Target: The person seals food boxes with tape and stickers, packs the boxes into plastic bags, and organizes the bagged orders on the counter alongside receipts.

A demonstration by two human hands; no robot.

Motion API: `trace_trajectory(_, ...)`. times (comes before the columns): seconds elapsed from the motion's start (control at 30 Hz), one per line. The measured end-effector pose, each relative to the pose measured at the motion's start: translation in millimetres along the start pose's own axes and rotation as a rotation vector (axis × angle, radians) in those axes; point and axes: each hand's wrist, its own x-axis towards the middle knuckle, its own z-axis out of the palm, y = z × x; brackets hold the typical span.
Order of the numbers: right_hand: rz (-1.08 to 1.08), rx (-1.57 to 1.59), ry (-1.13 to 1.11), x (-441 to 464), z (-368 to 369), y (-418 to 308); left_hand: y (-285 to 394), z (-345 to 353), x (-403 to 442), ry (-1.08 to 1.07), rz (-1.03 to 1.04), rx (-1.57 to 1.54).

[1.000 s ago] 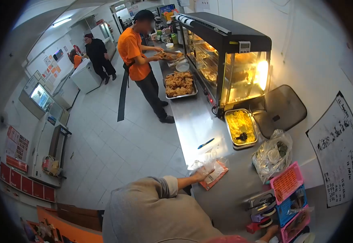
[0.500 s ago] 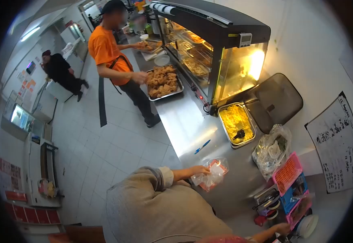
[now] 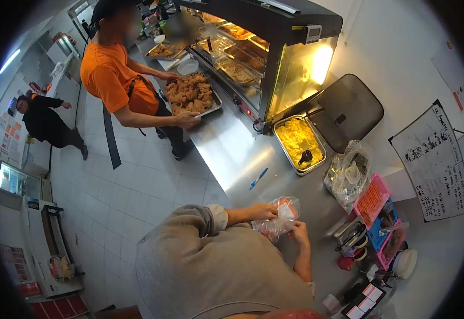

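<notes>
A clear plastic bag (image 3: 280, 221) with orange-and-white contents is in front of my body at the counter edge. My left hand (image 3: 265, 211) is closed on its upper left side. At the lower right edge of the bag, my right hand (image 3: 299, 233) pinches the plastic with bent fingers. What exactly lies inside the bag I cannot make out. A blue pen (image 3: 259, 178) rests on the steel counter (image 3: 226, 162) just beyond my left hand.
Along the wall are a tray of yellow food (image 3: 298, 139), a lit warming cabinet (image 3: 301, 69), another plastic bag (image 3: 350, 173) and a pink basket (image 3: 373, 201). A co-worker in orange (image 3: 107, 74) handles a tray of fried chicken (image 3: 210, 109). Another person (image 3: 48, 119) stands further back.
My right hand has come from the items at the lower right to the bag, joining my left hand. The co-worker now grips the chicken tray with both hands. The view has shifted.
</notes>
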Motion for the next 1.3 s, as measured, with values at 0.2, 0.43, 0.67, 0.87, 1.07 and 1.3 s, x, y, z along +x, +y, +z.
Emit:
trace_trajectory(0.2, 0.025, -0.066, -0.046, 3, 13, -26, 38, -30, 8, 0.207, 0.089, 0.12)
trace_trajectory(0.43, 0.053, -0.138, -0.071, 1, 21, -46, 35, -15, -5, 0.194, -0.026, 0.125)
trace_trajectory(0.67, -0.008, -0.214, -0.107, 10, 5, -17, 61, -11, -5, 0.196, -0.197, 0.295)
trace_trajectory(0.87, 0.307, -0.142, -0.17, -25, 24, -41, 75, -17, -1, 0.257, -0.592, -0.358)
trace_trajectory(1.07, 0.028, 0.387, -0.207, -28, 46, -30, 52, 1, -11, 0.294, -0.763, -0.909)
trace_trajectory(1.3, -0.103, 0.188, 0.072, -15, 59, -14, 53, 10, -12, 0.339, -0.741, -1.155)
